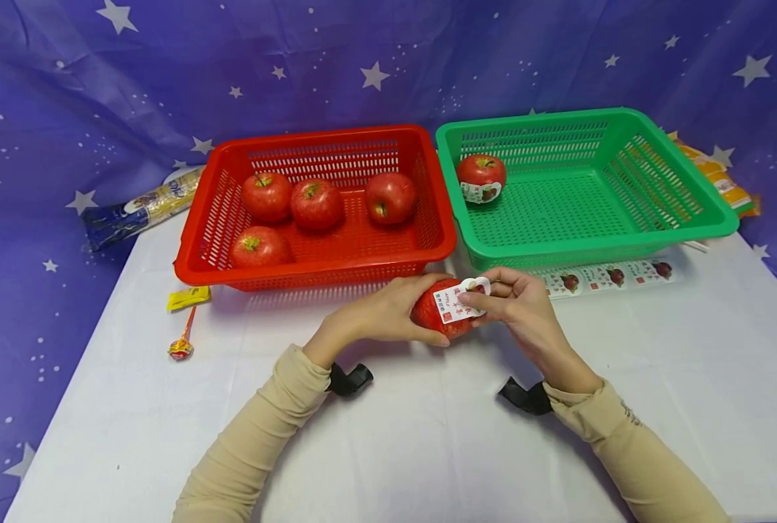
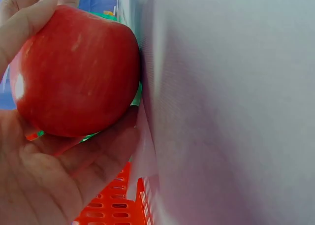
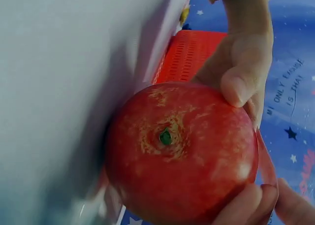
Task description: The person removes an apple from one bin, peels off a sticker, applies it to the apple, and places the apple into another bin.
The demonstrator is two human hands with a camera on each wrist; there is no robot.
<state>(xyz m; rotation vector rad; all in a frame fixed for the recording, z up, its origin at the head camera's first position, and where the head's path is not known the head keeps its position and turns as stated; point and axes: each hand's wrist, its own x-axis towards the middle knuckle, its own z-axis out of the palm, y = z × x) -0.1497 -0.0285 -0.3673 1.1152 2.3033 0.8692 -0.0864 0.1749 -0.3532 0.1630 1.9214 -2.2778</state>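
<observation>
- Left hand (image 1: pixel 388 312): comes in from lower left, forearm angled up toward centre, wrist roughly straight. Fingers wrap the far side of the apple (image 1: pixel 442 311), thumb under the near side. Firm grip on the apple.
- Left wrist view confirms it: palm (image 2: pixel 54 180) cupped beneath the fruit, one finger (image 2: pixel 22 23) over the top, apple pressed close against the white table (image 2: pixel 231 107).
- Right hand (image 1: pixel 515 301): comes in from lower right, wrist bent slightly inward. Thumb and forefinger pinch the sticker (image 1: pixel 456 301) against the apple's right face. Other fingers curled behind.
- Sticker: white label with red print, partly on the apple skin, its upper edge lifted clear near the fingertips.
- Apple sits between both hands, low over the table, just in front of the gap between the two baskets.
- Right wrist view: stem end (image 3: pixel 166 136) of the apple faces the camera; left thumb (image 3: pixel 243 82) on its upper right, right fingertips (image 3: pixel 248 205) at the lower edge.
- Beyond the left hand: red basket (image 1: pixel 310 272) with four apples.
- Beyond the right hand: green basket (image 1: pixel 597 247), one labelled apple (image 1: pixel 481 178) in its back-left corner.
- Sticker strip (image 1: pixel 607 276) lies just right of the right hand, along the green basket's front.
- Far left of the grip: yellow wrapper (image 1: pixel 188 297), lollipop (image 1: pixel 182 347).
- Black straps at both wrists, beige sleeves.
</observation>
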